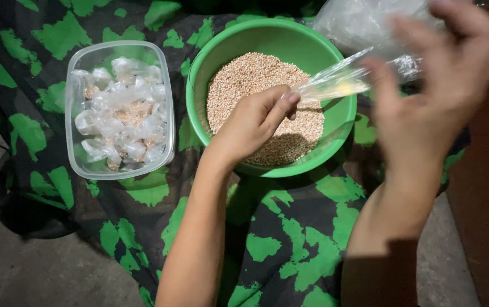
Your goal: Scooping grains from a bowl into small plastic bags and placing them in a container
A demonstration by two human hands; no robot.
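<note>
Bag [335, 82], thin clear plastic, looks light, limp & slippery: left hand [253, 122] pinches 1 end over bowl [267, 37], right hand [432, 94] blurred, grip can't tell.

Bowl [338, 122]: your bright green one, plain.
Grain [256, 77]: pale tan, speckled.
Cloth [290, 244]: black with green blotches under your arms.
Tub [167, 102]: clear.
Packets [122, 113]: clear wrap, tan showing through.
Bag [335, 82]: clear, glossy.

Right hand [426, 108] smeared by motion above the green bowl [335, 128], its fingers [471, 34] indistinct, clear plastic bag [363, 23] behind the bowl cut by the top edge, bowl's near rim hidden under the left hand [250, 125]
</note>
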